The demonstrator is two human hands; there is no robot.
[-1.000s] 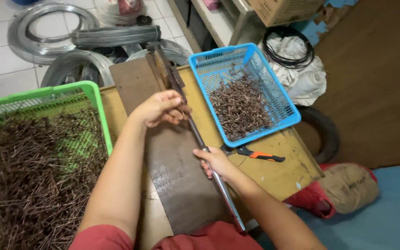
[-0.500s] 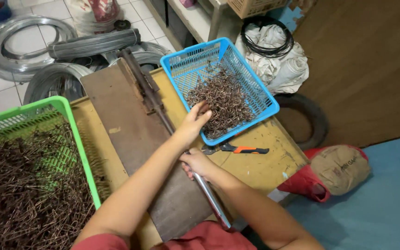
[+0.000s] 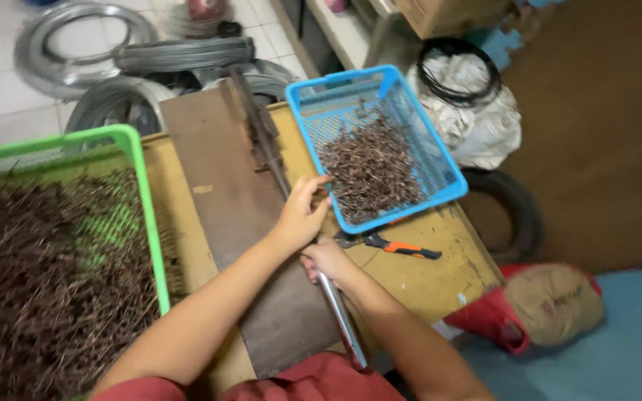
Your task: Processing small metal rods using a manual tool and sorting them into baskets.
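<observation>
The left hand reaches from seven o'clock across a dark board to the near corner of the blue basket, its fingers loosely spread and curled down over the basket's rim; whether they pinch any of the short brown wire pieces heaped there cannot be told. The forearm lies straight and low over the board, wrist slightly bent, so the hand tips toward the heap. Just below it, at about six o'clock from the left hand and nearly touching it, the right hand wraps its fingers pressed together around a shiny metal handle, which runs down toward the person's lap and seems to belong to the long lever cutter fixed along the board's right edge. This grip looks suited to steadying or working the lever while the other hand deals with the cut pieces. The blue basket sits at two o'clock on the yellow counter, close beside the blade, likely so pieces land within reach. A green basket of longer brown wires fills the nine o'clock side. Orange-handled pliers lie on the counter just right of the hands, and wire coils rest on the floor at eleven o'clock.
</observation>
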